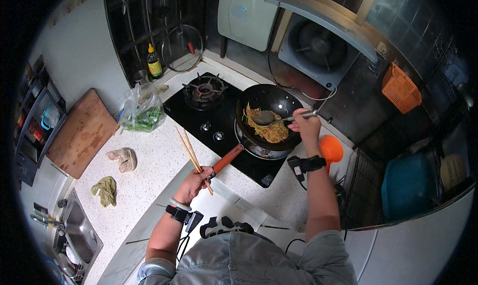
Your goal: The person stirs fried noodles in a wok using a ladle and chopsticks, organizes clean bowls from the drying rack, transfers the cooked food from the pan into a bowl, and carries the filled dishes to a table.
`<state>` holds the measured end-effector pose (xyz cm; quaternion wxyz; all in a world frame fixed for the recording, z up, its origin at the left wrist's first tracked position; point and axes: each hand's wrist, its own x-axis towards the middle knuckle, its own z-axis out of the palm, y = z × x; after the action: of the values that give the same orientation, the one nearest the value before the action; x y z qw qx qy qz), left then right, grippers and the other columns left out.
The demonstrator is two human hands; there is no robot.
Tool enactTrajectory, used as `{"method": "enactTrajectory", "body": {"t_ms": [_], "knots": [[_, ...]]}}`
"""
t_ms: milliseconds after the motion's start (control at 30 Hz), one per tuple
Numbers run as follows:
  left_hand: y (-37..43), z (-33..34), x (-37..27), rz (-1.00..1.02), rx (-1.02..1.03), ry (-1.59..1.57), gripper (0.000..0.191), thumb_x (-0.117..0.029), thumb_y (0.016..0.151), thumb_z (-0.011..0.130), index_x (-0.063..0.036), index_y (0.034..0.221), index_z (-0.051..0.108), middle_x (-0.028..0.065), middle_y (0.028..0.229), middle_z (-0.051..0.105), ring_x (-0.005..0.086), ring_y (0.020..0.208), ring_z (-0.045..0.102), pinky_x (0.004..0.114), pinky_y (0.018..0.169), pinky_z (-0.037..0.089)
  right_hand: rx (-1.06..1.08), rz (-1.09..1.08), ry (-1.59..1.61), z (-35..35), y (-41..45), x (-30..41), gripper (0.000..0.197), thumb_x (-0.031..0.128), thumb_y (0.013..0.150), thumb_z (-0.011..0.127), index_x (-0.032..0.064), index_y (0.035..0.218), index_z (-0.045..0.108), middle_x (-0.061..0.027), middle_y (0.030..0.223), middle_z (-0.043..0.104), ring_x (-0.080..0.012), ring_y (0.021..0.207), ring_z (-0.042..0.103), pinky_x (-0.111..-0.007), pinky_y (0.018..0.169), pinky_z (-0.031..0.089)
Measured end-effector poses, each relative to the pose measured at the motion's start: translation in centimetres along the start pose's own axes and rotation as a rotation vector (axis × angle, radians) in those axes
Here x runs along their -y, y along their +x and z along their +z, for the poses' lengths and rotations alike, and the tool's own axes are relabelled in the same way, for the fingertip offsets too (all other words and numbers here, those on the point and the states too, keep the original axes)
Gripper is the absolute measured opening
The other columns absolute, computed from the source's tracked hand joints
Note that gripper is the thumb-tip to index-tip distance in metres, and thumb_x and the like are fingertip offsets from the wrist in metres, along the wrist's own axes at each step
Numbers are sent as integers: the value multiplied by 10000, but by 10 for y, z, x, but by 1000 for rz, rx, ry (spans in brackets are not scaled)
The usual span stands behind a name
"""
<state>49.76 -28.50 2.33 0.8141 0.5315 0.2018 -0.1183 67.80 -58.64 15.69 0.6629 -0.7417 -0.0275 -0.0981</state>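
Observation:
A black wok sits on the right burner of the black glass gas hob. Shredded, noodle-like food lies in its bottom. My right hand grips the handle of a metal ladle, whose bowl rests on or just over the food. At the end of the wok's orange handle is my left hand, closed around a pair of wooden chopsticks and the handle's tip. The chopsticks point up and away, over the counter's front edge.
A plastic bag of green leaves, two crumpled cloths and a wooden cutting board are left of the hob. The sink is at lower left. An orange plastic scoop stands beside my right forearm.

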Motion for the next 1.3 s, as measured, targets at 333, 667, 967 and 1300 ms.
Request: {"method": "enactTrajectory", "body": {"t_ms": [333, 667, 967, 1300], "knots": [[-3, 2, 1, 5, 11, 1, 174, -222, 834, 624, -61, 892, 594, -4, 669, 549, 82, 490, 477, 189, 414, 337, -56, -47, -155, -2, 0, -22, 130, 125, 801, 616, 19, 876, 618, -96, 755, 640, -167, 641, 641, -286, 531, 493], [4, 0, 6, -4, 19, 6, 173, -220, 835, 622, -61, 893, 587, -4, 683, 546, 85, 503, 477, 194, 420, 338, -18, -209, -594, -19, -5, 12, 76, 114, 734, 618, 46, 767, 626, -62, 614, 618, -166, 578, 627, -280, 514, 467], [7, 1, 4, 3, 48, -15, 162, -204, 837, 618, -59, 900, 585, 2, 688, 554, 90, 509, 477, 198, 425, 346, 103, -12, -396, -14, -9, 18, 87, 119, 743, 590, 46, 772, 627, -74, 633, 614, -172, 560, 619, -285, 523, 465], [2, 0, 1, -10, 19, -20, 213, -241, 826, 633, -58, 923, 583, 1, 701, 558, 90, 514, 483, 194, 427, 342, 311, -293, -393, 36, 4, 46, 118, 79, 672, 601, 73, 779, 648, -102, 690, 625, -217, 643, 614, -298, 598, 465]]}}
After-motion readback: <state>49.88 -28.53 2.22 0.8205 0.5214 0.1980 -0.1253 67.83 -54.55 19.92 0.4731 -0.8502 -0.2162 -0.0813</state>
